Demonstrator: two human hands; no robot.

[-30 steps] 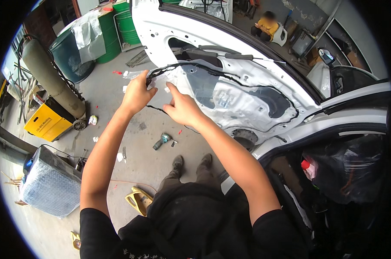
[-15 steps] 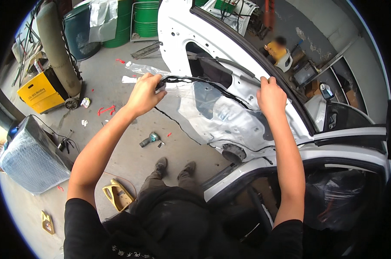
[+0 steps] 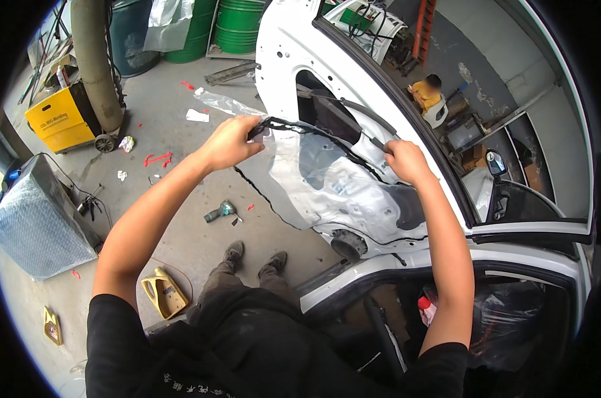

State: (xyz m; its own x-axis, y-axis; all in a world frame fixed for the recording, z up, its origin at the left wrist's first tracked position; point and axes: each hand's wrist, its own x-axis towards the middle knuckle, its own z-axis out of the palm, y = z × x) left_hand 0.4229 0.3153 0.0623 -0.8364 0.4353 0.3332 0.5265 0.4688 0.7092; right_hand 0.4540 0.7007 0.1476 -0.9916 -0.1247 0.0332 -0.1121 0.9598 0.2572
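A white car door (image 3: 278, 79) stands open in front of me, its inner side bare. Across its lower part hangs a clear plastic sheet (image 3: 294, 169) edged with black, sticky-looking sealant. My left hand (image 3: 233, 142) pinches the far left corner of this sheet, lifting it away from the door. The sheet's black lower edge droops below that hand. My right hand (image 3: 406, 161) is closed at the door's upper part, its fingertips on the end of a short black strip (image 3: 375, 141) by the opening. A round black speaker (image 3: 348, 245) sits low on the door.
On the floor lie a green-black power tool (image 3: 222, 211), a yellow cut-open jug (image 3: 165, 296) and red scraps (image 3: 158, 160). A yellow welding machine (image 3: 60, 121) and a bubble-wrapped box (image 3: 43, 219) stand left. Another person (image 3: 425, 94) is far off at right.
My view has shifted slightly. My right hand has come down off the window frame, and its fingers now meet the black strip. The left hand still holds the sheet's corner.
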